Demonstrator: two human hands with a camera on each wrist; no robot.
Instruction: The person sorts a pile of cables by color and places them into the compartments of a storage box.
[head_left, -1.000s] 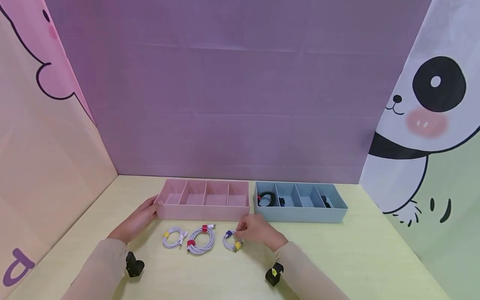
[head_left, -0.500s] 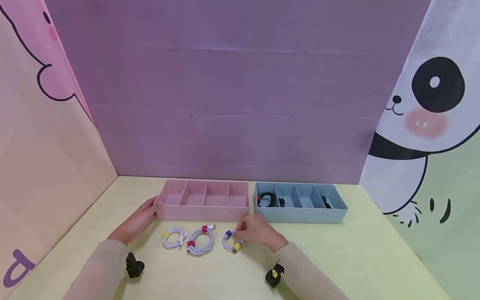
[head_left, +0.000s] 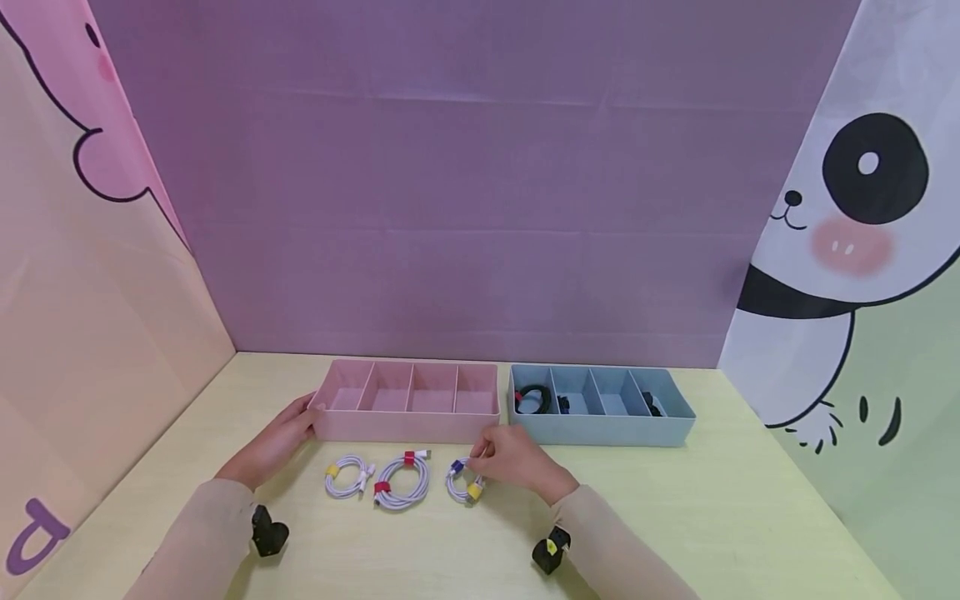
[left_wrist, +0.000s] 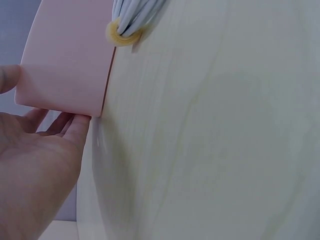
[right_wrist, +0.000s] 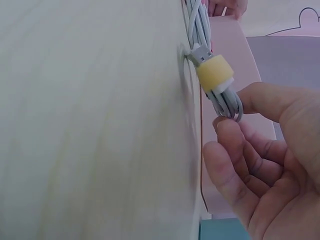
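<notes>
My left hand grips the left end of a pink four-compartment organizer box, thumb by the rim and fingers at the end wall in the left wrist view. My right hand pinches the right side of a small coiled white cable between thumb and forefinger. This cable bears a blue tie and a yellow tie, with a metal plug beside the yellow one. Left of it lie a larger white coil with red ties and a white coil with a yellow tie.
A blue divided box stands right of the pink one. It holds a coiled black cable in its left compartment and small black items in others. A purple backdrop rises behind the table, with printed panels at both sides.
My right hand has shifted very slightly up and away with the cable's edge. The left hand and both boxes have stayed put.
</notes>
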